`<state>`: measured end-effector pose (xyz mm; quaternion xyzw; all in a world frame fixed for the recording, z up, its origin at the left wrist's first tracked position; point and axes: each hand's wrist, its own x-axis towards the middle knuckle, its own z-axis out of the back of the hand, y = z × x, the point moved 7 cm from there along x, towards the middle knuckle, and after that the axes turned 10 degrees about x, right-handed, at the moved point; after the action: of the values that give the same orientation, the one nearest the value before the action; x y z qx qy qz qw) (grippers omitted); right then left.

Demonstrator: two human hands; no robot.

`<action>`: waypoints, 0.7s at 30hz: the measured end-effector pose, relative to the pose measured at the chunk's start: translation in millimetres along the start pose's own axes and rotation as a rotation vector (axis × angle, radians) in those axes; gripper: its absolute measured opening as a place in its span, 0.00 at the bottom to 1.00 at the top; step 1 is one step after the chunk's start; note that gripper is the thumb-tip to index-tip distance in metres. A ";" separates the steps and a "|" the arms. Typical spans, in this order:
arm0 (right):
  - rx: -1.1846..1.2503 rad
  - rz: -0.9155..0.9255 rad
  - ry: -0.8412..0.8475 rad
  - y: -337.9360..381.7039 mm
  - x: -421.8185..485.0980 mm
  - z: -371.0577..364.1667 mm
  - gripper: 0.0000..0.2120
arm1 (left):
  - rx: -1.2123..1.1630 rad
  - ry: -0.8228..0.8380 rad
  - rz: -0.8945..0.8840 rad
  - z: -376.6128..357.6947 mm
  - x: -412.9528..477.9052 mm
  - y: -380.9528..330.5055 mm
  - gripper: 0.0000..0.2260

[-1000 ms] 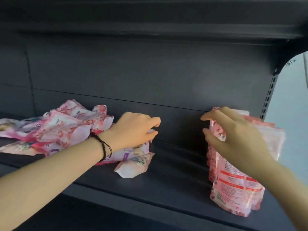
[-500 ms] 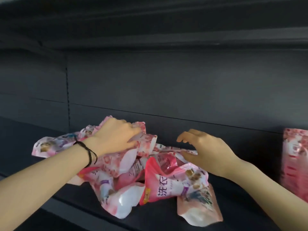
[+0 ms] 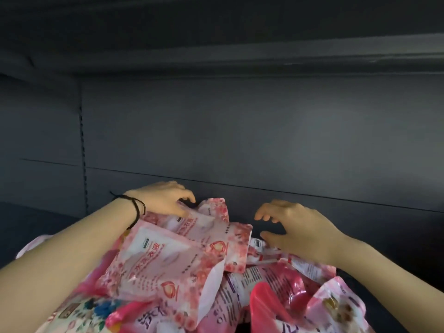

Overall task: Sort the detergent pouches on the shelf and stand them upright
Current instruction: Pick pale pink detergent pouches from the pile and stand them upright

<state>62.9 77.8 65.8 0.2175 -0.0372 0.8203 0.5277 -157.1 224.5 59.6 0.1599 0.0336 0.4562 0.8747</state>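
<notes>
A heap of pink detergent pouches (image 3: 240, 284) lies flat and overlapping on the dark shelf (image 3: 394, 267), filling the lower middle of the view. On top lies a pale pink flowered pouch (image 3: 163, 265), and behind it a second one (image 3: 211, 224) is tilted up. My left hand (image 3: 161, 200), with a black cord at the wrist, grips the far top corner of that tilted pouch, fingers behind it and thumb in front. My right hand (image 3: 295, 227) hovers over the right side of the heap, fingers spread and loosely bent, holding nothing. No pouch in view stands upright.
The shelf's dark back panel (image 3: 264, 140) rises right behind the heap, with a slotted upright (image 3: 83, 164) at the left. The board of the shelf above (image 3: 216, 51) hangs overhead. Bare shelf surface shows left and right of the heap.
The view swung left from the standing pouches to the heap. My left hand moved to the tilted pouch's far corner. My right hand left the upright pouches and came over the heap.
</notes>
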 end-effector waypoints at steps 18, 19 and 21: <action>0.344 -0.076 0.025 -18.0 73.8 -24.6 0.13 | -0.398 -0.100 -0.169 53.5 23.5 -21.4 0.09; 0.419 -0.110 -0.002 -17.1 76.7 -22.0 0.13 | -0.343 -0.130 -0.181 64.6 22.2 -28.7 0.09; 0.592 -0.215 -0.007 -15.5 79.1 -24.6 0.13 | -0.244 -0.202 -0.181 82.4 19.1 -43.1 0.09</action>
<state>41.1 158.9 72.3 0.3672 0.2246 0.7342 0.5250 -95.2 196.4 125.9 0.0938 -0.0958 0.3579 0.9241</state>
